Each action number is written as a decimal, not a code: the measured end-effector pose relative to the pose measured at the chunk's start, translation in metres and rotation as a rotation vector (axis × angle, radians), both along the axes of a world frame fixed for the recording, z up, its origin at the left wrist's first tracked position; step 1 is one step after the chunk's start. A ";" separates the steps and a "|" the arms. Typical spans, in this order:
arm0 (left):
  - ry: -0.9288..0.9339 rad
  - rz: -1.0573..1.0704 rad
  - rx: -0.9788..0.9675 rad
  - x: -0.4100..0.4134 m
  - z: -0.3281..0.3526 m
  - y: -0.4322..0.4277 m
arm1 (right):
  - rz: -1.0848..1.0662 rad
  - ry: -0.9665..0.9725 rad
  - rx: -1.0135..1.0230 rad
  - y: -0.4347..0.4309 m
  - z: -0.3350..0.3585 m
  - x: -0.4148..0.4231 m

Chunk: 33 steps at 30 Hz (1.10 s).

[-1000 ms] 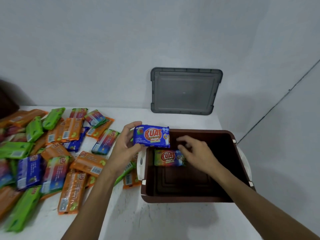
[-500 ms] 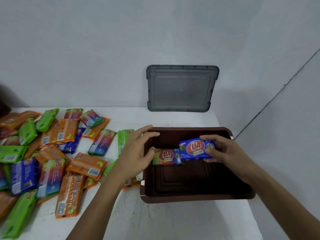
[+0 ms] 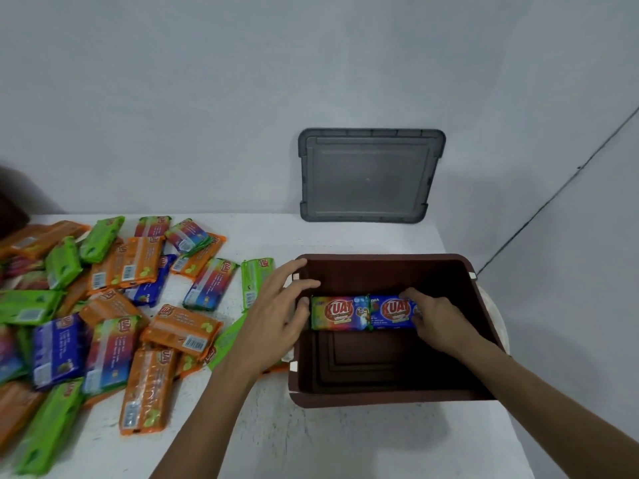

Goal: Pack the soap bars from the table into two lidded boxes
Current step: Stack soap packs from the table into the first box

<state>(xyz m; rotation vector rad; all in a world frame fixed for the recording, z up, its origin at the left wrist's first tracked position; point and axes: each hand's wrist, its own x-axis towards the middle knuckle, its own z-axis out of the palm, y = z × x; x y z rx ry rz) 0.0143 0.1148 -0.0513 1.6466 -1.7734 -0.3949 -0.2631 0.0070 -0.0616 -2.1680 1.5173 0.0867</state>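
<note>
A dark brown box (image 3: 390,397) stands open on the white table. Inside it, against the far wall, a rainbow-coloured soap bar (image 3: 340,313) stands on edge with a blue soap bar (image 3: 392,312) to its right, the two touching end to end. My right hand (image 3: 437,321) grips the blue bar's right end inside the box. My left hand (image 3: 278,316) rests at the box's left rim, fingers spread, its thumb touching the rainbow bar's left end. A heap of several orange, green, blue and rainbow soap bars (image 3: 114,305) lies on the table's left.
A grey lid (image 3: 370,176) leans upright against the wall behind the box. A white handle (image 3: 499,326) shows on the box's right side, near the table's right edge. A dark object (image 3: 10,209) sits at the far left.
The blue bar passed from my left hand to my right, went down into the box and now stands beside the rainbow bar. My left hand moved to the box's left rim.
</note>
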 end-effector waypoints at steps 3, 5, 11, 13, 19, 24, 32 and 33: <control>-0.005 -0.011 -0.015 0.001 0.000 0.003 | 0.067 0.152 -0.022 0.004 0.007 0.009; 0.020 -0.017 0.000 0.005 -0.001 0.005 | 0.076 0.195 -0.075 0.007 0.019 0.018; 0.051 0.064 0.089 0.048 -0.004 0.020 | 0.143 -0.178 -0.253 0.018 0.083 0.084; 0.003 0.141 0.110 0.076 -0.008 0.023 | 0.206 -0.298 -0.277 0.021 0.097 0.115; -0.220 0.354 0.237 0.150 -0.018 0.015 | 0.407 -0.194 -0.256 0.012 0.079 0.218; -0.335 0.370 0.445 0.170 -0.023 -0.005 | 0.460 0.078 -0.028 0.000 0.036 0.283; -0.329 0.368 0.514 0.171 -0.037 -0.017 | 0.436 0.281 0.162 0.005 0.001 0.296; -0.309 0.367 0.507 0.170 -0.039 -0.018 | 0.433 0.273 0.163 0.005 0.000 0.295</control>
